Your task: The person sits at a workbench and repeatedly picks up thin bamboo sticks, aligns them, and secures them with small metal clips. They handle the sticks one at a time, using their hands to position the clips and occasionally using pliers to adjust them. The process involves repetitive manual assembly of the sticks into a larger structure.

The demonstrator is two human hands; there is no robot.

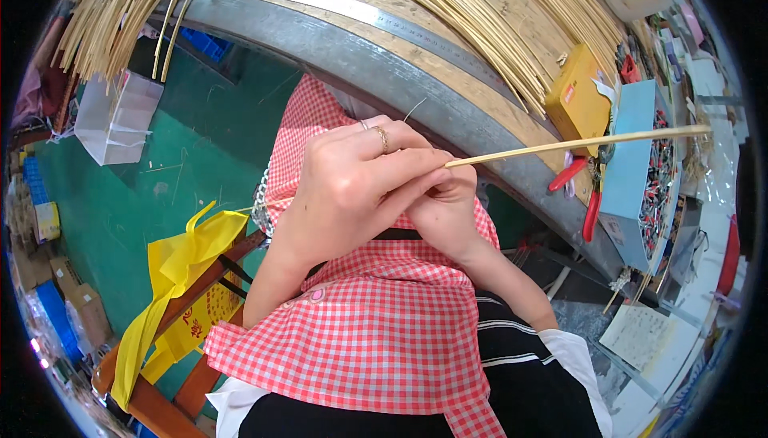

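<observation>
A thin bamboo stick (576, 143) runs through my two hands over my lap, its long end reaching out to the right. My left hand (348, 174), with rings on it, is closed in a pinch on the stick. Tucked against it, my right hand (450, 210) is also closed around the stick; its fingertips are largely hidden behind the left fingers. A short fine wire (415, 109) pokes up above my knuckles. Left of my hands, a thin pale length (268, 204) shows; whether it belongs to the same stick is hidden.
Bamboo sticks (448, 6) lie on the metal-edged bench (360, 58) beside a steel ruler (344, 8). Right are a yellow box (578, 94), red-handled pliers (592, 214) and a blue box (622, 166) of small parts. More sticks (120, 22) overhang far left; a wooden chair (192, 390) stands lower left.
</observation>
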